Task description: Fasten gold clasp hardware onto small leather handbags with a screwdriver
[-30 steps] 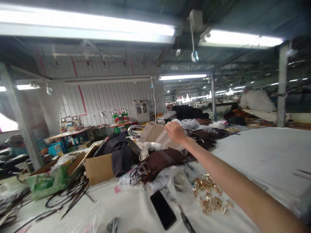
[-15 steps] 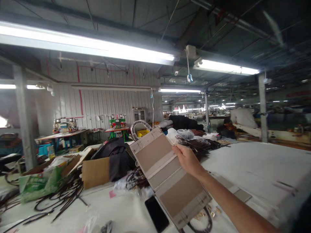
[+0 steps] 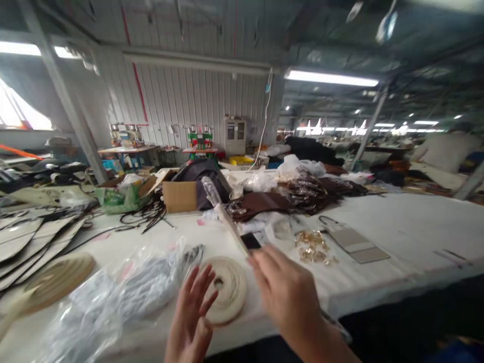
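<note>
Panel (image 3: 231,226) swung edge-on, held in R hand (image 3: 289,292); L hand (image 3: 192,315), fingers apart, nr pale roll (image 3: 233,295)

In the lower centre, a roll (image 3: 233,297) lies on the table (image 3: 423,222) behind the left hand (image 3: 190,317), left of fittings (image 3: 312,246).

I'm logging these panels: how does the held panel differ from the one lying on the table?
The held panel is raised in the right hand; the lying panel is untouched on the table. The held panel shows mainly its narrow edge; the lying panel shows its broad face. Both look pale.
</note>
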`<action>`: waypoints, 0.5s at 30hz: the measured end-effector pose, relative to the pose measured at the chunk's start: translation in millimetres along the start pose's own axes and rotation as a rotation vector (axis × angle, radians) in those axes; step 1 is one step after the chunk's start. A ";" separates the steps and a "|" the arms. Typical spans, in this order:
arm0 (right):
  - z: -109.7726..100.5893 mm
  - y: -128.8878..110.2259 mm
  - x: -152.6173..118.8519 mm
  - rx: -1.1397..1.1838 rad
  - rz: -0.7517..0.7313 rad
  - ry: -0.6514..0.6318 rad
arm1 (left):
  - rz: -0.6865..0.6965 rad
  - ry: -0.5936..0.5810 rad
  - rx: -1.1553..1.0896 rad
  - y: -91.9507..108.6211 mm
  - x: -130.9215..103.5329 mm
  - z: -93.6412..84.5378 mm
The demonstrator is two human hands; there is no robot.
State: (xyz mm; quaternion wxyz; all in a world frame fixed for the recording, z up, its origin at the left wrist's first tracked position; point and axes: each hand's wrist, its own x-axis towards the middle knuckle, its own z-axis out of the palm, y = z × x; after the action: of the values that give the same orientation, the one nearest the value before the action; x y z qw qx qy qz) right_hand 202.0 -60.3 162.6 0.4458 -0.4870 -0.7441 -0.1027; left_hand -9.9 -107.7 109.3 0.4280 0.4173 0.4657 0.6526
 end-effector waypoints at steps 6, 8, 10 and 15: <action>90.9 -53.4 -103.9 0.239 0.055 -0.369 | -0.190 0.047 -0.076 -54.7 13.2 -3.3; 107.6 -38.7 -112.5 0.317 0.093 -0.478 | -0.272 0.145 -0.102 -83.3 19.4 -14.3; 118.6 -17.6 -113.0 0.399 0.112 -0.542 | -0.304 0.192 -0.086 -111.7 27.2 -24.6; 136.0 28.6 -103.1 0.581 0.037 -0.585 | -0.328 0.230 -0.050 -145.5 39.7 -32.3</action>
State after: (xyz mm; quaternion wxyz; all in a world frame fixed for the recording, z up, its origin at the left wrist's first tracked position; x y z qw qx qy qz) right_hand 161.9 -31.3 -3.3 0.3361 -0.3628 -0.8287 0.2622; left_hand -26.9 -49.1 -32.4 0.4827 0.2476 0.5568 0.6290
